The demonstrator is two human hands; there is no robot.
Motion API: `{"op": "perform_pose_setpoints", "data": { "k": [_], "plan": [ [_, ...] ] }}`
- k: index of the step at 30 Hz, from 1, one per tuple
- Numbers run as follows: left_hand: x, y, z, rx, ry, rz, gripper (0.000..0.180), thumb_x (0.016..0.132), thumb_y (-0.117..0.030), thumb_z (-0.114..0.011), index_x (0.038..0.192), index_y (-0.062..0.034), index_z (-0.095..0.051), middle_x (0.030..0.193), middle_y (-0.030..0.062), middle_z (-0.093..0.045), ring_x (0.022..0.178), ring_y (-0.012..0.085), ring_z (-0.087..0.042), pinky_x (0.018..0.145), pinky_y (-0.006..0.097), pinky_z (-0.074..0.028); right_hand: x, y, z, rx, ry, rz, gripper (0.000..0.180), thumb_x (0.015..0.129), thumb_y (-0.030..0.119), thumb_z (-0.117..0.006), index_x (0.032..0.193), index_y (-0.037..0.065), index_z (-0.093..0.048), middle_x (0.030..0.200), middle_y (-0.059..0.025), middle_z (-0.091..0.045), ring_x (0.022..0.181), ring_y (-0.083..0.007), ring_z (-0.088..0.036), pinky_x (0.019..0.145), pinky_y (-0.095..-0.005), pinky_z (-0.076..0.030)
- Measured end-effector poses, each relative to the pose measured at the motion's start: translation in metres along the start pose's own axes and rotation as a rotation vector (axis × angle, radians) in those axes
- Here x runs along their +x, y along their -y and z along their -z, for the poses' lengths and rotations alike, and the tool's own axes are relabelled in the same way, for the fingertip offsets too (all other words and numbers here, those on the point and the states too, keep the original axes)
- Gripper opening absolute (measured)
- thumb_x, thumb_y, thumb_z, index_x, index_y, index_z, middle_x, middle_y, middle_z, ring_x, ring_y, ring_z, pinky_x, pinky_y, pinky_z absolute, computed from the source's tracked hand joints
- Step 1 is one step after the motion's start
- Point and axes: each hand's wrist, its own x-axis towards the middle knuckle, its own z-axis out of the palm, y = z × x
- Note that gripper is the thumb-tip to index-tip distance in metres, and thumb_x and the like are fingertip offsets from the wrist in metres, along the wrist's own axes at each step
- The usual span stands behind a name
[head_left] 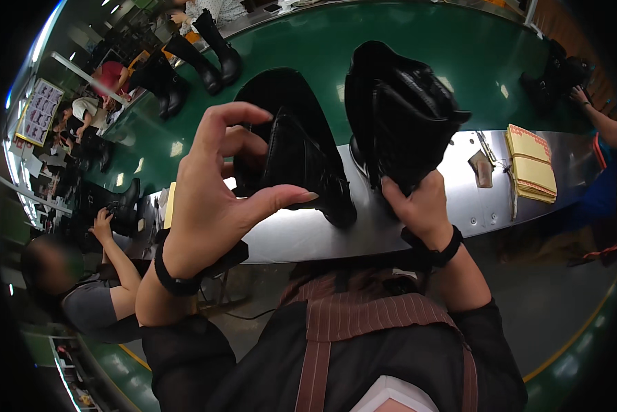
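Observation:
Two black boots are in front of me at the metal edge of the bench. My right hand point(424, 209) is closed round the lower near part of the right boot point(377, 130), its thumb pressed on the black surface. This boot is raised and tilted, its creased upper toward the right. My left hand point(216, 189) is curved in a C shape beside the left boot point(301, 158). Its fingers and thumb are apart, with the thumb in front of the boot's dark upper. No firm grip shows there. Part of the left boot is hidden behind that hand.
A green bench surface point(295, 48) runs across, with a metal strip nearest me. Right of the boots lie a brown piece point(481, 169) and a stack of yellow sheets point(531, 165). More black boots point(212, 58) stand far left. People work on both sides.

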Motion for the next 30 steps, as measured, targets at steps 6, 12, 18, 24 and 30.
{"op": "perform_pose_setpoints", "data": {
  "k": [6, 12, 18, 24, 30],
  "plan": [
    [-0.026, 0.006, 0.013, -0.121, -0.049, 0.138, 0.035, 0.067, -0.008, -0.082, 0.095, -0.001, -0.062, 0.081, 0.0046, -0.063, 0.077, 0.0116, -0.059, 0.067, 0.024, -0.048, 0.01, -0.014, 0.016, 0.112, -0.341, 0.003, 0.025, 0.085, 0.015, -0.07, 0.102, -0.002, -0.067, 0.09, -0.0137, -0.071, 0.08, -0.0194, -0.066, 0.075, -0.0282, -0.048],
    [-0.035, 0.007, 0.035, 0.111, -0.02, -0.086, 0.034, 0.061, 0.0, -0.078, 0.094, -0.0034, -0.071, 0.072, 0.0041, -0.059, 0.074, 0.0193, -0.052, 0.064, 0.028, -0.044, 0.012, -0.029, 0.051, -0.063, -0.334, -0.135, 0.024, 0.085, 0.012, -0.07, 0.101, -0.005, -0.065, 0.095, -0.0078, -0.069, 0.087, -0.0141, -0.062, 0.081, -0.0282, -0.047],
    [-0.036, 0.016, 0.047, 0.108, 0.171, -0.234, 0.038, 0.06, -0.004, -0.078, 0.097, -0.0032, -0.069, 0.077, 0.0046, -0.059, 0.081, 0.022, -0.051, 0.071, 0.032, -0.042, -0.006, -0.029, 0.058, -0.111, -0.67, 0.172, 0.057, 0.082, 0.024, -0.073, 0.124, -0.003, -0.045, 0.108, -0.0091, -0.056, 0.097, -0.0191, -0.053, 0.082, -0.0315, -0.044],
    [-0.03, 0.018, 0.044, 0.048, 0.248, -0.299, 0.035, 0.061, -0.008, -0.077, 0.096, -0.0071, -0.072, 0.071, 0.0007, -0.055, 0.076, 0.0216, -0.047, 0.068, 0.032, -0.041, -0.024, 0.039, 0.03, 0.112, -0.312, 0.408, 0.04, 0.079, 0.029, -0.068, 0.103, 0.005, -0.047, 0.087, -0.0074, -0.05, 0.073, -0.018, -0.046, 0.068, -0.0302, -0.039],
    [-0.032, 0.013, 0.051, 0.013, 0.375, -0.368, 0.031, 0.059, -0.01, -0.076, 0.09, -0.0141, -0.076, 0.078, -0.0027, -0.061, 0.081, 0.0202, -0.046, 0.07, 0.028, -0.038, 0.03, 0.066, -0.026, -0.037, 0.091, 0.192, 0.037, 0.075, 0.018, -0.076, 0.106, 0.005, -0.061, 0.079, -0.0077, -0.061, 0.064, -0.0187, -0.056, 0.058, -0.0285, -0.043]
  ]
}}
